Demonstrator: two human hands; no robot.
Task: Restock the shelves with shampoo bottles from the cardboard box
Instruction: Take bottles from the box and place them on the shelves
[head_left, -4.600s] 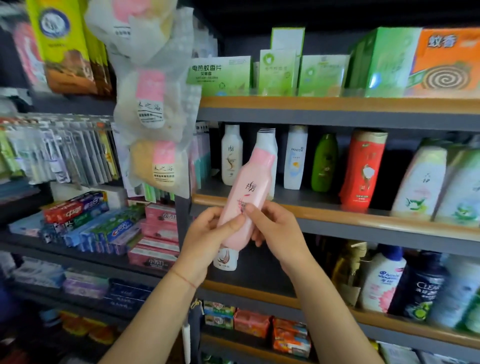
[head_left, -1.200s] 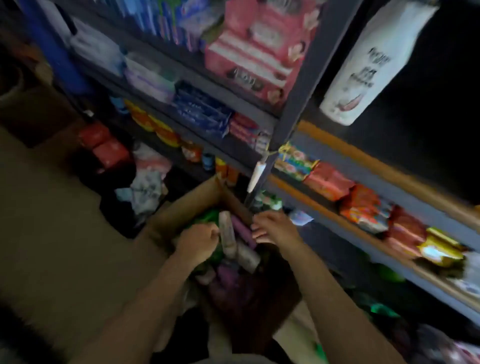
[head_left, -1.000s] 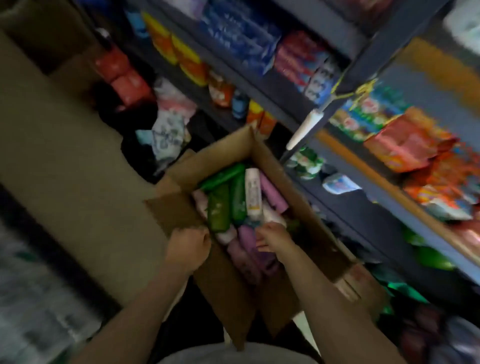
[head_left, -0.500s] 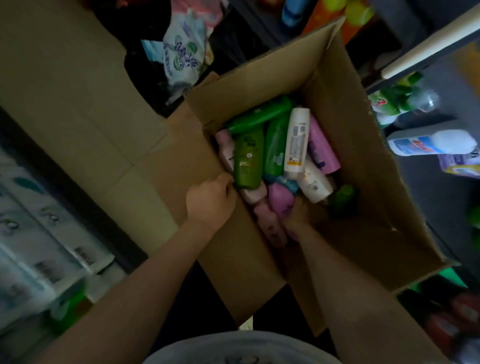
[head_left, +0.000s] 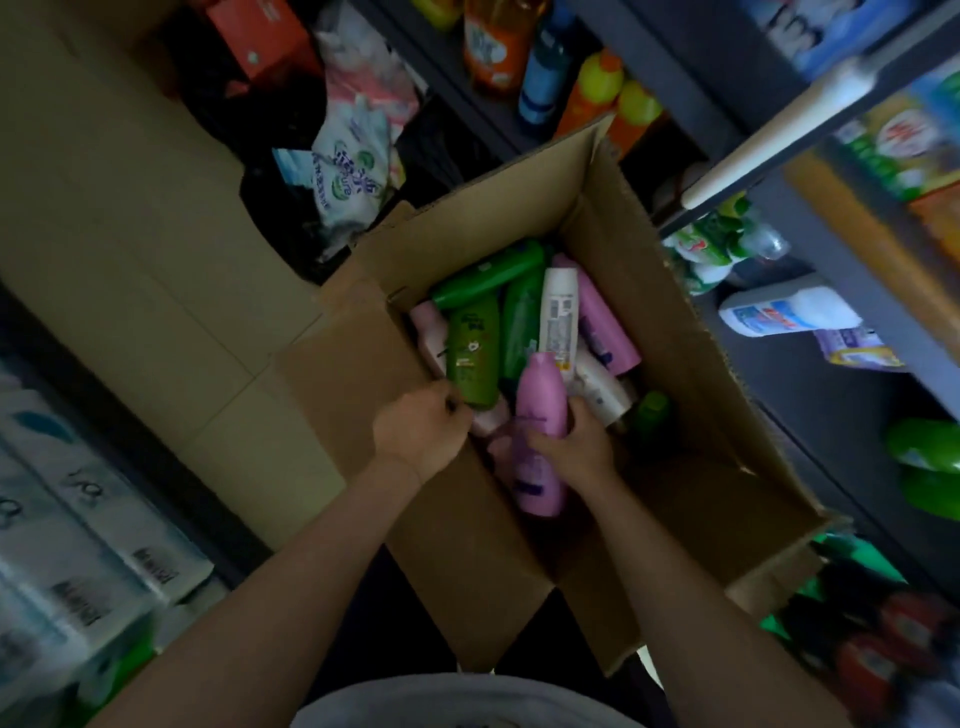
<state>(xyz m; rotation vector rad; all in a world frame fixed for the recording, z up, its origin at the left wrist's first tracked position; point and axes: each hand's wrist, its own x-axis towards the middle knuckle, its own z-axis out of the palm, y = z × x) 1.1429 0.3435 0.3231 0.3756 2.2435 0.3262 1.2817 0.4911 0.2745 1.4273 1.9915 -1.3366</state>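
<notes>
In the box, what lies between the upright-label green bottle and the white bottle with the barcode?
Head view: another green bottle lies lengthwise between the green bottle and the white bottle, inside the cardboard box.

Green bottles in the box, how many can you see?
4: one slanted at the far left, two side by side below it, one by the right wall. More may hide underneath.

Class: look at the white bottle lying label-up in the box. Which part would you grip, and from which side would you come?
Grip the white bottle across its middle, coming from above. It lies flat on top of the pile in the cardboard box, its long sides exposed, between a green bottle and a pink bottle.
</notes>
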